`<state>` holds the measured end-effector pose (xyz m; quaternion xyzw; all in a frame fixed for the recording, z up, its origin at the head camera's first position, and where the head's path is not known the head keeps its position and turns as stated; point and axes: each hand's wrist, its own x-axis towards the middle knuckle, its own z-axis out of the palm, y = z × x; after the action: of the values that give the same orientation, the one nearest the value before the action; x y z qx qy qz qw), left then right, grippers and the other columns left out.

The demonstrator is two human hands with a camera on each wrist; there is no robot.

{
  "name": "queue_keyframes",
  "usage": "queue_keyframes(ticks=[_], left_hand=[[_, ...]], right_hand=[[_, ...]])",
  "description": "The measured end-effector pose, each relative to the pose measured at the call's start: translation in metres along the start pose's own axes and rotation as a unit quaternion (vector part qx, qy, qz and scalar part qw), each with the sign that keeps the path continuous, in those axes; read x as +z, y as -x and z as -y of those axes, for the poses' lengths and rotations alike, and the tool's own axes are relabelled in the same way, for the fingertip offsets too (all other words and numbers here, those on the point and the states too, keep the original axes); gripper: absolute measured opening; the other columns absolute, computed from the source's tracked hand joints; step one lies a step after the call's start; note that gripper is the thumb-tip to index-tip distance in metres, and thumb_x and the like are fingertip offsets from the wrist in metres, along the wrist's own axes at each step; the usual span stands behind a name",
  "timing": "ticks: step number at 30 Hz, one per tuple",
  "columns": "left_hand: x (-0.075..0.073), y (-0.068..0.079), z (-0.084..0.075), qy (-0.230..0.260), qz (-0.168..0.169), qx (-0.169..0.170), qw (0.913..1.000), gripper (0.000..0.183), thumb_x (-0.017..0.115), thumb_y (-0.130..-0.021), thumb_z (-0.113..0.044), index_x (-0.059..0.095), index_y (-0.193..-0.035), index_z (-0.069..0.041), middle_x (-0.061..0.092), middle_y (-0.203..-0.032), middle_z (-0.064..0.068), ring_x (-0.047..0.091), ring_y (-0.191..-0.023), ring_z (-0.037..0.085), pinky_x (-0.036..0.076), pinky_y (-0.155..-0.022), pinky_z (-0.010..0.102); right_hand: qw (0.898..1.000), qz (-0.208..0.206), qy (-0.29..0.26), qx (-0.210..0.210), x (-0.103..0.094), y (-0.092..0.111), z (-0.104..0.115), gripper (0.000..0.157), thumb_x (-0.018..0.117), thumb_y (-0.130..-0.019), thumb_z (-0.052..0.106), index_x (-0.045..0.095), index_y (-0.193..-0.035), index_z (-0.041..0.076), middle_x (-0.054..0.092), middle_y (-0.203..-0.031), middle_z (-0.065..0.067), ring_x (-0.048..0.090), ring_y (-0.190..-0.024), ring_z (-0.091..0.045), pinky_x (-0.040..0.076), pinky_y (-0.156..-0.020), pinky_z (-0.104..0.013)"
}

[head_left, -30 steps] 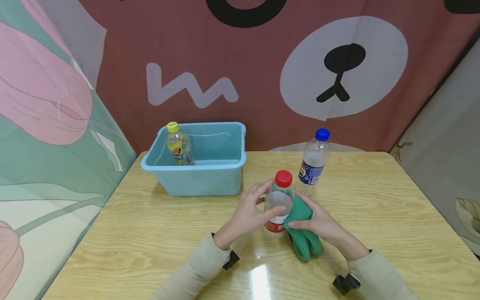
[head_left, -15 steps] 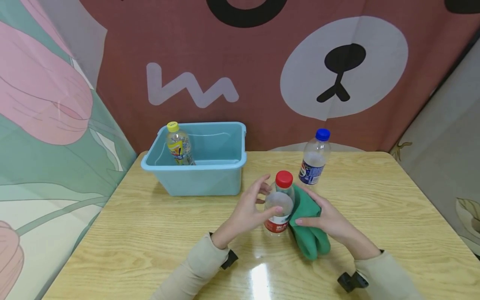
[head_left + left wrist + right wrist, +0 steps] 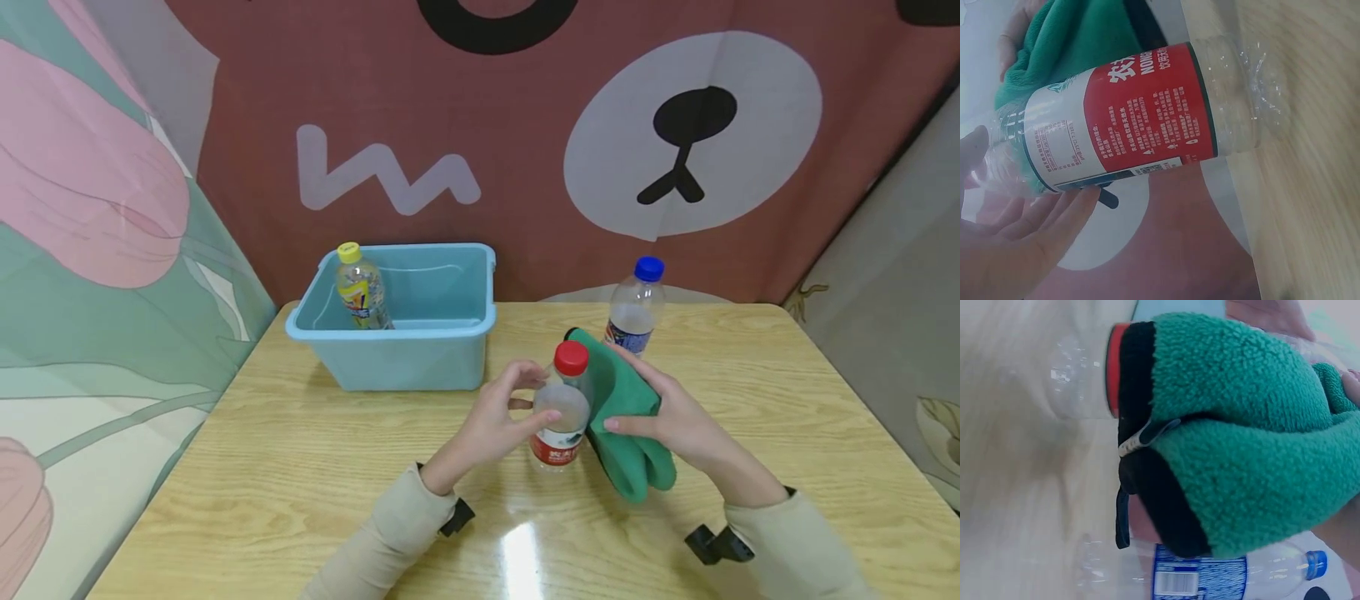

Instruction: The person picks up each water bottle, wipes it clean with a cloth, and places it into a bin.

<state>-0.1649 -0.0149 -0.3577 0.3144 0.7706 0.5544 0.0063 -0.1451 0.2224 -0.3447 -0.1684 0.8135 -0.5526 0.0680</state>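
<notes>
A clear plastic bottle point(image 3: 558, 417) with a red cap and a red-and-white label stands on the table. My left hand point(image 3: 487, 421) grips it from the left, thumb in front and fingers curled behind its upper part. In the left wrist view the label of this bottle point(image 3: 1147, 119) faces the camera. My right hand point(image 3: 684, 425) holds a folded green towel point(image 3: 622, 442) against or close to the bottle's right side. Fluffy pile and a black border show on the towel point(image 3: 1241, 481) in the right wrist view, where it hides part of the bottle.
Behind the towel stands a clear bottle point(image 3: 633, 317) with a blue cap and blue label. At the back left, a light blue bin point(image 3: 412, 362) contains a yellow-capped bottle point(image 3: 360, 296). A patterned curtain point(image 3: 517, 225) hangs behind the wooden table point(image 3: 300, 500).
The right hand has moved the towel up and right along the bottle, and the towel now covers part of the blue-capped bottle. The left hand has stayed around the red-capped bottle.
</notes>
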Motion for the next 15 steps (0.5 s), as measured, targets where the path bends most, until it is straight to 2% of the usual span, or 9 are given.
queue_keyframes(ticks=[5, 12, 15], left_hand=[[0.002, -0.002, 0.02, 0.02, 0.004, 0.021, 0.9996, 0.046, 0.067, -0.083, -0.011, 0.045, -0.121, 0.002, 0.052, -0.121, 0.013, 0.053, -0.108, 0.024, 0.051, -0.079, 0.026], [0.001, -0.001, 0.022, -0.022, -0.005, 0.041, 0.9989, 0.045, 0.065, -0.085, -0.013, 0.049, -0.125, 0.0, 0.052, -0.114, 0.015, 0.054, -0.099, 0.024, 0.053, -0.074, 0.027], [0.0, 0.0, 0.022, -0.011, -0.007, 0.038, 0.9992, 0.045, 0.064, -0.085, -0.011, 0.048, -0.126, 0.0, 0.053, -0.113, 0.016, 0.054, -0.099, 0.025, 0.052, -0.074, 0.024]], right_hand=[[1.0, 0.005, 0.016, -0.018, -0.003, -0.002, 0.009, 0.085, 0.071, -0.079, 0.011, 0.02, -0.146, 0.021, 0.03, -0.141, -0.016, 0.038, -0.115, -0.037, 0.041, -0.085, -0.05], [0.999, 0.024, 0.019, -0.032, -0.001, -0.007, 0.014, 0.085, 0.072, -0.078, 0.011, 0.023, -0.145, 0.022, 0.028, -0.143, -0.014, 0.037, -0.119, -0.037, 0.039, -0.087, -0.053], [0.999, 0.033, 0.022, -0.031, 0.001, -0.009, 0.017, 0.084, 0.073, -0.077, 0.013, 0.023, -0.145, 0.022, 0.028, -0.144, -0.013, 0.037, -0.12, -0.037, 0.039, -0.087, -0.052]])
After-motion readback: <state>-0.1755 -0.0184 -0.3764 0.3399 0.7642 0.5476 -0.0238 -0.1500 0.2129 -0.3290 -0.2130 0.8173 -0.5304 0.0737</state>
